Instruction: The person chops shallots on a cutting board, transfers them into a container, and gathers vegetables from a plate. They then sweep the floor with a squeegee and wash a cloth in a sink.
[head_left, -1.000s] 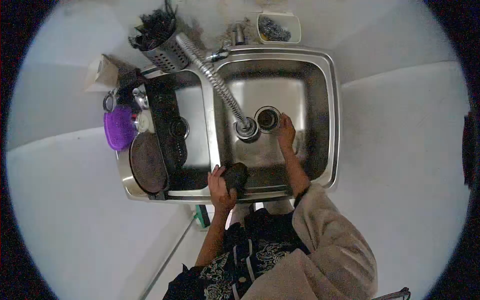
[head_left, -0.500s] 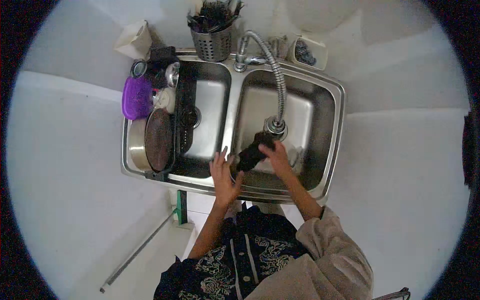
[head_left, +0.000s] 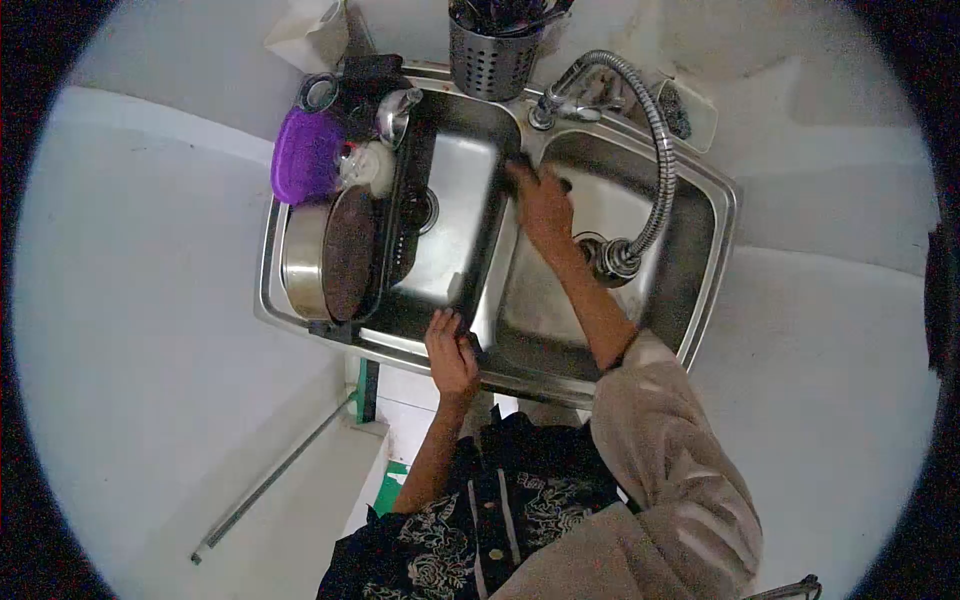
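Observation:
The double steel sink point(head_left: 478, 300) spreads in front of me. My right hand point(head_left: 546, 212) reaches over the divider near its far end, closed round a small dark thing point(head_left: 517, 166) whose kind I cannot make out; motion blurs the fingertips. My left hand point(head_left: 452, 350) lies at the front of the left basin, fingers stretched out, with a small dark patch beside its thumb. To the right of my right forearm, the coiled faucet hose point(head_left: 664, 165) bends down, its spray head point(head_left: 622, 260) beside the right basin's drain.
On the left stands a black rack point(head_left: 385, 240) with a round pan point(head_left: 305, 265), a purple plastic lid or container point(head_left: 305, 158) and a metal ladle-like piece point(head_left: 397, 115). A perforated utensil holder point(head_left: 492, 65) stands behind the sink. At back right, a white holder point(head_left: 700, 115) contains a scourer.
My right hand has moved up and left from the right basin to the divider. The long dark item between both hands no longer shows there. The view has shifted.

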